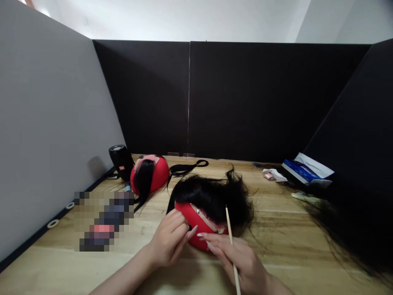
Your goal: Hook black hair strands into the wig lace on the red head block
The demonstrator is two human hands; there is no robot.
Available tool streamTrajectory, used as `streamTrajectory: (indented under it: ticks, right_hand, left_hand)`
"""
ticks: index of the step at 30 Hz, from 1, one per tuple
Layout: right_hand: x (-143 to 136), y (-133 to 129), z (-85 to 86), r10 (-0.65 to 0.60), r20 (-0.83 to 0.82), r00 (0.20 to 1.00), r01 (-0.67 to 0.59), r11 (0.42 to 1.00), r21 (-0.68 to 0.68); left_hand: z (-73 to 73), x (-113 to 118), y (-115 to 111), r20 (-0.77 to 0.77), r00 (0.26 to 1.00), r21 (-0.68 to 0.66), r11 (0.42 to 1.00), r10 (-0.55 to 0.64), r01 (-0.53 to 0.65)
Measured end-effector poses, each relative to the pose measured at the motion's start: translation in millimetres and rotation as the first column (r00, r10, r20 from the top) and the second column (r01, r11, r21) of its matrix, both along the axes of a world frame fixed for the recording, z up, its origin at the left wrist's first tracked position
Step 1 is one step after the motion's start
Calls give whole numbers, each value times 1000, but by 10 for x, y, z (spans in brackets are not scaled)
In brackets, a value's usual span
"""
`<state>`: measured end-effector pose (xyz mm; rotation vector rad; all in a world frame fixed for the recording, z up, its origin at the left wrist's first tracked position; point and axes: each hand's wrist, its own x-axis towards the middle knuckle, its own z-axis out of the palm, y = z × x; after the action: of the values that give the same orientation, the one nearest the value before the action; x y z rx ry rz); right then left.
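Right hand [245, 260] pinches slim, pale wooden stick [231, 241], likely light, stiff | left hand [170, 237], fingers pressed together, contents unclear | smooth red dome [187, 211], slippery-looking black hair [208, 192], on wooden desk [61, 262]; best steadied low

A black speaker [120, 163] stands at left, a blue box [299, 171] at right.

No wording, brand or number can be read. The black cylinder [119, 159] at the desk's [141, 272] far left carries a small orange-red label [122, 168] with faint pale marks, too small to make out. On the blue and white box [302, 171] at the right, any print is too blurred to tell. A pixelated patch [107, 221] on the left hides whatever lettering may lie beneath it.
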<state>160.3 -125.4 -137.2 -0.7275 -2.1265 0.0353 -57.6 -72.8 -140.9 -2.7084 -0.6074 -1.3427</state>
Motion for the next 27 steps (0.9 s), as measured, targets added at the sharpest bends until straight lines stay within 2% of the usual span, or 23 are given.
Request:
streamTrajectory:
  ticks: [3, 6, 8, 13, 17, 20, 22, 24, 27]
  right_hand:
    - [51, 124, 136, 190, -66, 979, -191, 982, -4]
    - [109, 308, 239, 236, -51, 970, -238, 971, -22]
    - [173, 464, 285, 184, -119, 976, -196, 975, -100]
    - [403, 891, 256, -101, -286, 953, 7, 950, -312]
    - [500, 1087, 7, -271, -310, 911, 108, 884, -455]
    - [531, 1130, -236, -310, -262, 914, 126, 831, -542]
    - [601, 1162, -339, -306, -211, 929, 123, 788, -603]
    - [753, 1224, -343, -302, -162, 939, 125, 741, -659]
    - [1136, 1334, -148, -400, -155, 903, 192, 701, -687]
  left_hand:
    - [1, -21, 1, 26, 1000, -1, 1000, 14, -14]
    - [-12, -39, 11, 41, 999, -19, 1000, 23, -22]
    - [-23, -44, 21, 37, 999, -27, 999, 24, -23]
    - [-41, -45, 32, 11, 1000, -19, 1000, 8, -8]
    - [-39, -43, 27, -8, 1000, -11, 1000, 3, -3]
    - [-35, -41, 32, -22, 1000, 14, 1000, 3, -3]
    - [-31, -37, 37, -27, 1000, 25, 1000, 3, -3]
    - [-26, -30, 39, -27, 1000, 28, 1000, -1, 1]
    - [-18, -14, 33, -27, 1000, 33, 999, -14, 15]
